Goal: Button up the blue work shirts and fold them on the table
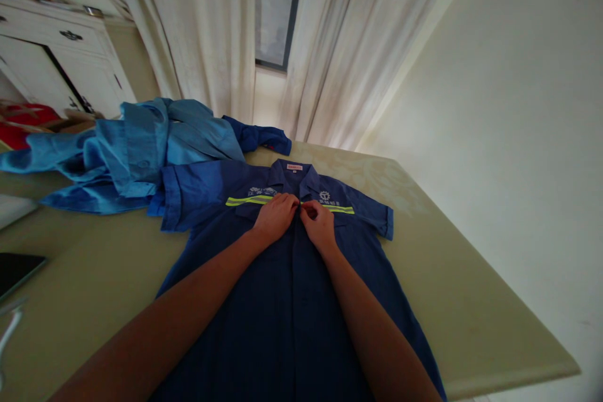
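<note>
A dark blue short-sleeved work shirt (264,326) lies front side up on the table, its collar pointing away from me. Yellow and silver reflective strips (248,200) cross the chest, below white printed marks. At the front opening, just under the collar, my left hand (277,215) pinches the placket edge. My right hand (318,222) is closed at the same spot from the other side, with its fingertips on the facing edge. The fingertips of both hands nearly meet. Whatever small part lies between them is hidden.
Light blue garments (141,144) are heaped at the back left of the table (471,326). A dark flat device (19,270) and a white cable (10,333) lie at the left edge. Curtains (202,31) hang behind, and a white wall (527,138) runs along the right.
</note>
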### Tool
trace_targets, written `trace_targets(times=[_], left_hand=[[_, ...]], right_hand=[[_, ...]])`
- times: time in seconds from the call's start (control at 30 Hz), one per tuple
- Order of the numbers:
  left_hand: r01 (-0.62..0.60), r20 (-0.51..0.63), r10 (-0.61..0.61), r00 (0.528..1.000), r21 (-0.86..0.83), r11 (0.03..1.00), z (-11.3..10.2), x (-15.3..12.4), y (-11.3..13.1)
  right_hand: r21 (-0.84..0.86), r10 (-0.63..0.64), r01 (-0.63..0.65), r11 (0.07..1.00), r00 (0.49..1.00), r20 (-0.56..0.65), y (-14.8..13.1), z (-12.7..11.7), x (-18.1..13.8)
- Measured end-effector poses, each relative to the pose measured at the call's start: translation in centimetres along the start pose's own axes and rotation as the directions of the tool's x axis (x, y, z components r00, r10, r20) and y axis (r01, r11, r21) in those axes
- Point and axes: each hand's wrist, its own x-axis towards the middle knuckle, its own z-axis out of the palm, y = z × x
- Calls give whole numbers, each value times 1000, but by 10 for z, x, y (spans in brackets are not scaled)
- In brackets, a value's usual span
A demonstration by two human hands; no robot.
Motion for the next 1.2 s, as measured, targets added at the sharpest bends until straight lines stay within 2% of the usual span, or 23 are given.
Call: trace_targets(times=[0.17, 0.3, 0.5, 0.7, 0.87, 1.03, 1.2], left_hand=[[30, 26, -32, 999, 78, 997, 1, -1, 1], [8, 40, -12, 999, 97, 995, 1, -1, 0], [35, 18, -36, 999, 56, 998, 3, -2, 1], [29, 13, -30, 999, 29, 999, -1, -2, 3], [36, 21, -34, 999, -104, 994, 1, 0, -5], [-18, -29, 14, 999, -168, 986, 6, 2, -10], [-86, -59, 80, 995, -111, 990, 5, 1, -7]], right_hand=[[-7, -21, 21, 1000, 1000, -4, 3, 2, -1], [-7, -34, 34, 999, 999, -9, 4, 1, -1], [-32, -43, 44, 999, 999, 31, 5, 2, 1], [-27, -66, 66, 997, 998, -16, 3, 1, -1], [2, -30, 30, 1000, 999, -20, 2, 3, -2], [-86, -19, 16, 996, 999, -28, 4, 5, -1], [-183, -10, -1, 983, 998, -59, 0, 3, -2]])
